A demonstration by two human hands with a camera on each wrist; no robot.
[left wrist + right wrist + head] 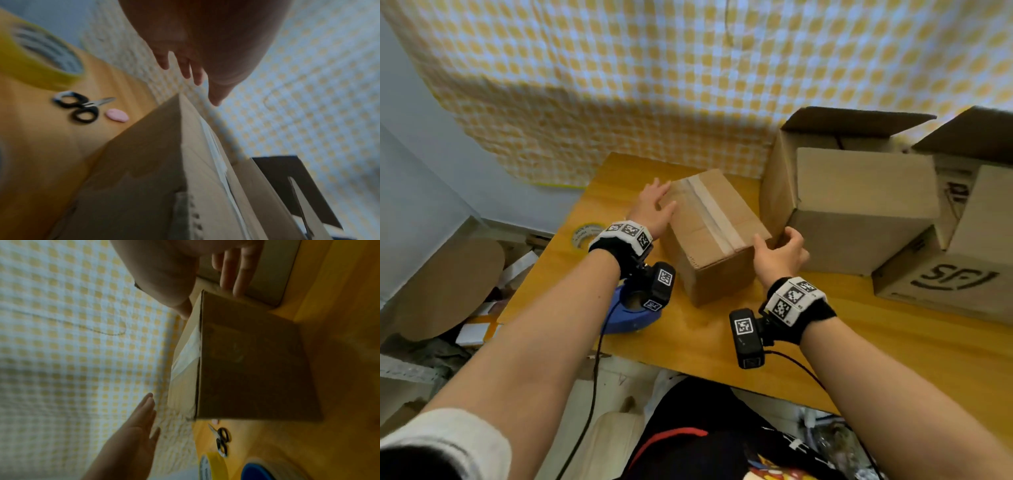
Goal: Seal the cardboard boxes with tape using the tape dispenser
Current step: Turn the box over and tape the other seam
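A small cardboard box (709,233) stands mid-table with a strip of pale tape (714,214) along its top seam. My left hand (658,200) hovers by its far left corner with straight, spread fingers, a little apart from the cardboard (154,162). My right hand (777,241) holds the near right corner, thumb on the top edge and fingers (236,275) down the right side of the box (246,361). The blue tape dispenser (626,317) lies on the table under my left wrist, in neither hand.
A yellow tape roll (585,234), black scissors (82,107) and a small pink object (117,115) lie left of the box. Two large open cartons (859,205) (955,274) crowd the right. A checked cloth (654,85) hangs behind the wooden table (705,342).
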